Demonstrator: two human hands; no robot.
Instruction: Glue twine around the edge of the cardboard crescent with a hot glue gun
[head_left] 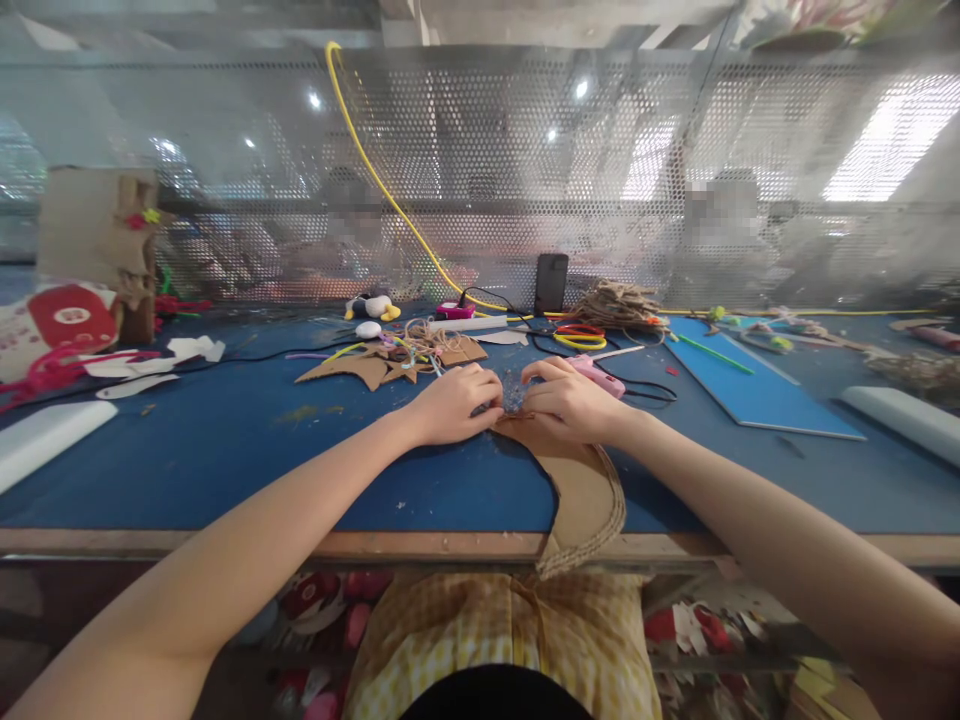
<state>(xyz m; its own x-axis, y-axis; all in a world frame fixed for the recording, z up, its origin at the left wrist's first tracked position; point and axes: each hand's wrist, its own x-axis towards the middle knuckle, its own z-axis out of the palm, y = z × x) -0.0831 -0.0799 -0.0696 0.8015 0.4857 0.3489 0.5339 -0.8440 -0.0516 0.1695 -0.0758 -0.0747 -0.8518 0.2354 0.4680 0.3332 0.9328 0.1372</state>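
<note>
A brown cardboard crescent (589,490) lies across the table's front edge, its lower tip jutting past it. Rope or twine runs in rows along its outer right edge. My left hand (459,402) has its fingers curled together at the crescent's upper tip. Across the upper part rests my right hand (570,402), fingers bent and pinching near the same tip. Between the fingertips a thin strand is too small to make out clearly. Just behind my right hand lies a pink glue gun (598,376), partly hidden by it.
Cardboard star shapes (360,368) with tangled string lie beyond my left hand. A twine bundle (611,303), a black phone-like object (551,283) and a yellow cable (390,200) are at the back. A blue board (757,385) lies right, white foam blocks (52,435) at the sides.
</note>
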